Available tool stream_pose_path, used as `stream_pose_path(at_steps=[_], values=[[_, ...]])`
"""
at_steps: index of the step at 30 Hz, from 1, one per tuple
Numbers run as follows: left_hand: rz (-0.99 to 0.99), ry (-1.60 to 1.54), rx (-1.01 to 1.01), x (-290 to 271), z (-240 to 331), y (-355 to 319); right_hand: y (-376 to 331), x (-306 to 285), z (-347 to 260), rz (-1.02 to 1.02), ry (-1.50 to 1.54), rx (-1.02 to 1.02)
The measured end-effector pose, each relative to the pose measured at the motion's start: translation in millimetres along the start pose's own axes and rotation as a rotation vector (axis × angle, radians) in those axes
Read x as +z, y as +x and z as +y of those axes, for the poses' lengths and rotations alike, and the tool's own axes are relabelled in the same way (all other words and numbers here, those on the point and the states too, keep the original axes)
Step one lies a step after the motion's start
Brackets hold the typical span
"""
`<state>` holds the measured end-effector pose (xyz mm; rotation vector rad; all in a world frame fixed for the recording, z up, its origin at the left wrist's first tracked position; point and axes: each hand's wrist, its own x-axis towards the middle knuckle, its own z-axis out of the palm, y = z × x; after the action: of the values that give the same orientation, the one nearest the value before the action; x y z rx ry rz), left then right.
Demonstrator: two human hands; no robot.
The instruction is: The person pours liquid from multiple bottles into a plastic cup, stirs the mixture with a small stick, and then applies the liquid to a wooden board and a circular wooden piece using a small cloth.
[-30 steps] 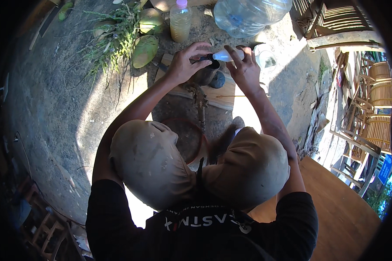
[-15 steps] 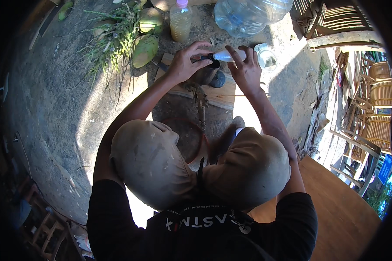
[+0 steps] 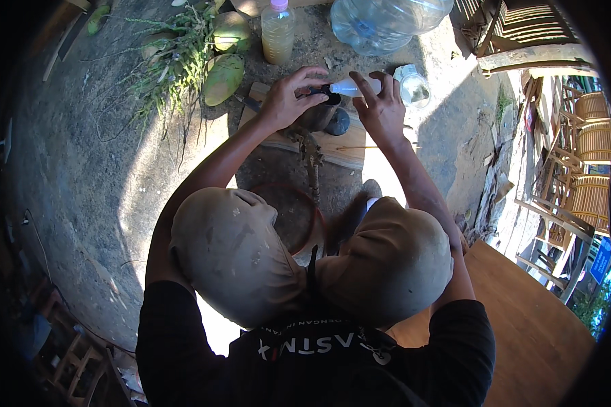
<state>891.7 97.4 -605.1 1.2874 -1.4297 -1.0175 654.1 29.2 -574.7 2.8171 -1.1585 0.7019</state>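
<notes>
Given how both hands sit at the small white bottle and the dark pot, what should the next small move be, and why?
Probably a gentle squeeze of the small white bottle. The right hand holds it on its side, tip pointing at the dark opening of the small pot, which the left hand steadies at the rim. Whether anything is coming out cannot be seen.

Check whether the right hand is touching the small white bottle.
Touching. The head view shows the right hand with its fingers wrapped over the small white bottle, with no gap visible between them.
</notes>
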Motion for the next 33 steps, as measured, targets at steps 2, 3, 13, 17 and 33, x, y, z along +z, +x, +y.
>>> stream_pose_path(at_steps=[2, 3, 13, 17, 33], values=[[-0.006, 0.005, -0.007, -0.5, -1.2, 0.4, -1.4, 1.1, 0.0, 0.002, 0.008, 0.014], [-0.011, 0.007, -0.011, -0.9, -2.6, 0.9, -2.5, 2.4, 0.0, 0.008, 0.010, 0.022], [-0.081, 0.303, 0.194, -6.8, -8.1, 9.9, -17.2, 11.5, 4.0, -0.054, 0.188, 0.156], [-0.105, 0.699, 0.480, -13.0, -8.2, 18.8, -22.8, 15.5, 8.0, -0.049, 0.173, 0.186], [-0.104, -0.055, -0.082, -0.9, -7.4, 7.5, -12.8, 10.7, 5.2, -0.018, 0.114, 0.096]])
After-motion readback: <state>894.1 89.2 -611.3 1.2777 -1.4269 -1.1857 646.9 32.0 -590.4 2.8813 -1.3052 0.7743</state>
